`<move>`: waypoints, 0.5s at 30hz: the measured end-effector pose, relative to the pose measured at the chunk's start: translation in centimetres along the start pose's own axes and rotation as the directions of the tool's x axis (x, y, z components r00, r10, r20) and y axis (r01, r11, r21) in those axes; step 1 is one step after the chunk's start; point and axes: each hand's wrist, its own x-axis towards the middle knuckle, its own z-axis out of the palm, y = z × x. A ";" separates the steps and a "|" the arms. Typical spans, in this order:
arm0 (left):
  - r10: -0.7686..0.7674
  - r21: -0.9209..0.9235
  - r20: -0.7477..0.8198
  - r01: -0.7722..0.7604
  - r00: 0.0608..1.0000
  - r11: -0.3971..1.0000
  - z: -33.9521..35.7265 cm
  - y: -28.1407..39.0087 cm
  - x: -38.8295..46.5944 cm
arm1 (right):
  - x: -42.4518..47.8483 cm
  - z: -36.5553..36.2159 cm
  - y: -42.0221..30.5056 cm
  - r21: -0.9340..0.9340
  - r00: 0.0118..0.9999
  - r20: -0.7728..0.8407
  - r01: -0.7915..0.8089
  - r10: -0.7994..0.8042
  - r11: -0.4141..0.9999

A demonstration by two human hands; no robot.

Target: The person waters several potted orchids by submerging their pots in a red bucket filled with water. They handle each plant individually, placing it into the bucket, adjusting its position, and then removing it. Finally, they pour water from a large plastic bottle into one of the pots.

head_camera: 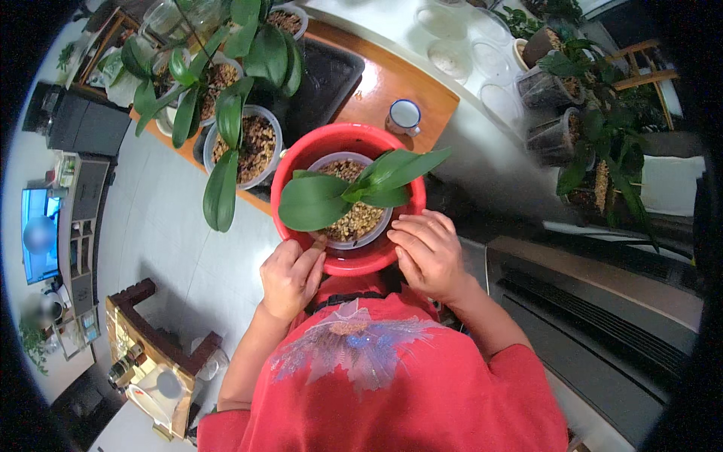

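A red plastic basin (pixel 281 186) is in front of my body, its far side overlapping the table edge in view. Inside it stands a clear plastic pot (pixel 385 221) filled with bark chips (pixel 353 223). A broad-leaved orchid (pixel 313 202), apparently a phalaenopsis, grows from the chips, its leaves spreading over the basin's rim. My left hand (pixel 294 277) grips the basin's near left rim, with fingertips reaching inside close to the pot. On the near right, my right hand (pixel 430 254) curls over the rim, fingertips beside the pot. Whether they touch the pot is hard to tell.
On the wooden table (pixel 415 85) are a black tray (pixel 327 79), a blue-rimmed enamel mug (pixel 404 115) and a potted orchid (pixel 251 150) with others behind. More pots (pixel 551 135) lie tipped at right near clear plastic lids (pixel 449 59). A wooden stool (pixel 164 350) stands at lower left.
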 end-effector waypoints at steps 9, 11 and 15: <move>-0.001 -0.007 0.014 0.001 1.000 1.000 -0.1 0.3 0.0 | 0.5 2.2 -1.9 0.155 0.992 0.026 0.118 -0.124 0.981; -0.013 0.002 0.027 0.013 1.000 1.000 -0.3 0.5 0.3 | 0.7 2.5 -1.7 0.142 0.992 0.008 0.125 -0.128 0.982; -0.008 0.015 0.019 0.007 1.000 1.000 -0.3 0.6 0.3 | 1.1 2.6 -1.8 0.109 0.991 0.020 0.130 -0.133 0.985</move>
